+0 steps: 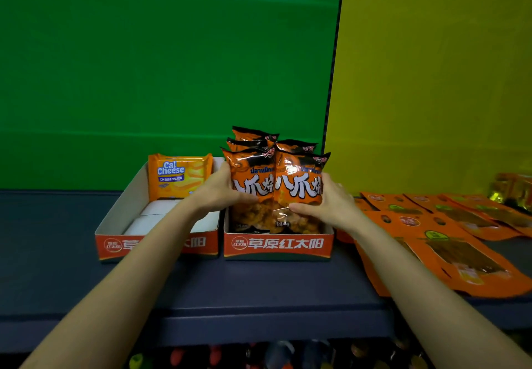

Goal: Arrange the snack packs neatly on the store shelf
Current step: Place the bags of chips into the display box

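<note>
Hands: left hand (221, 193) and right hand (328, 204) clasp the front snack packs (276, 190) at centre frame; press evenly, seating them upright in the tray (278, 246).

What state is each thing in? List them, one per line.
Left hand: grips left front pack, upright in right tray.
Right hand: grips right front pack, upright beside it.
Back packs: upright behind them.
Left tray: holds white items lying flat.
Cal Cheese pack: upright at left tray's back.
Pouches: flat, overlapping, on shelf.
</note>
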The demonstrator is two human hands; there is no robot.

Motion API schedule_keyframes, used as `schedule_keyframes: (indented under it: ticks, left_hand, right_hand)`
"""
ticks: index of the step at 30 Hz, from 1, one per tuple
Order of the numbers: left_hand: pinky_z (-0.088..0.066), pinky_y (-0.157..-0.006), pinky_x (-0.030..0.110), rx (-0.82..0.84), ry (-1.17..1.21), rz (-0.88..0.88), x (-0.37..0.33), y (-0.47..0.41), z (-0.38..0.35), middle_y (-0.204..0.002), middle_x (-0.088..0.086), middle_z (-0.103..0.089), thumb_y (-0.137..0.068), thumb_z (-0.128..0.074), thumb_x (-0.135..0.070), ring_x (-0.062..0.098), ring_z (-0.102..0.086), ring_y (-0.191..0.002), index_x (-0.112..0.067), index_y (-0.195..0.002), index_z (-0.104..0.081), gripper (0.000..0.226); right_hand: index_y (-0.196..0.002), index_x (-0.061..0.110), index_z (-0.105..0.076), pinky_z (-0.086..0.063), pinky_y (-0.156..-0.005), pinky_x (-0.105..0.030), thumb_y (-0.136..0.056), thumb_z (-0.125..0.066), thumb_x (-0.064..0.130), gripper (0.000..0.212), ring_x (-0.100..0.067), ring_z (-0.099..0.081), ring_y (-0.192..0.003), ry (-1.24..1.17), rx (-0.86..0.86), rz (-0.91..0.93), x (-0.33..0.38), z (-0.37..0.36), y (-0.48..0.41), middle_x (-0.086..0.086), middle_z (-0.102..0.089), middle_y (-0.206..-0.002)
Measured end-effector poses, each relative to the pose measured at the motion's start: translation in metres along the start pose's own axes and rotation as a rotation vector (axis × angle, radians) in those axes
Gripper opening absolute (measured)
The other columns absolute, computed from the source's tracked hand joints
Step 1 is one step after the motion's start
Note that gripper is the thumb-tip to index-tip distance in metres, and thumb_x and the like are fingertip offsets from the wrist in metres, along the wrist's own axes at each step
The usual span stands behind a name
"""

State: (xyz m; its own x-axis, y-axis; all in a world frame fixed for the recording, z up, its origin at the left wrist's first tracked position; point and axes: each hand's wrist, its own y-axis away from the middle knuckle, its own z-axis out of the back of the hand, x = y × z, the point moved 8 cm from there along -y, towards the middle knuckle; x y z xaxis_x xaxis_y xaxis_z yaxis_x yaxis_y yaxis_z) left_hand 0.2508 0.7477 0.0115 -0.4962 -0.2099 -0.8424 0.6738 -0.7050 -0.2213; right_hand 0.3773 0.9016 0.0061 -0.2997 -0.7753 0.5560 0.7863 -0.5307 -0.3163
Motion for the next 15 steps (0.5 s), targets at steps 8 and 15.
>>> schedule_keyframes:
  ticks: [8,15]
  left_hand:
    - [-0.049,-0.096,0.046,-0.155,-0.215,0.051,0.011,0.0,0.008,-0.117,0.007,-0.062,-0.057,-0.075,-0.052,0.025,-0.058,-0.109,-0.014,-0.12,-0.049,0.079]
    - [-0.049,-0.085,0.039,-0.374,-0.499,-0.093,-0.007,0.019,0.029,-0.111,0.004,-0.058,-0.073,-0.068,-0.054,0.023,-0.054,-0.105,-0.011,-0.114,-0.053,0.062]
  right_hand:
    - [-0.147,0.012,-0.02,-0.028,-0.111,-0.043,-0.068,-0.066,0.064,0.105,-0.026,-0.026,-0.139,0.184,-0.057,-0.039,-0.006,-0.001,0.003,-0.008,-0.029,-0.151]
    - [-0.149,0.009,-0.012,-0.026,-0.113,-0.035,-0.076,-0.066,0.053,0.1,-0.025,-0.025,-0.14,0.203,-0.332,0.075,0.024,0.033,0.02,-0.009,-0.024,-0.153]
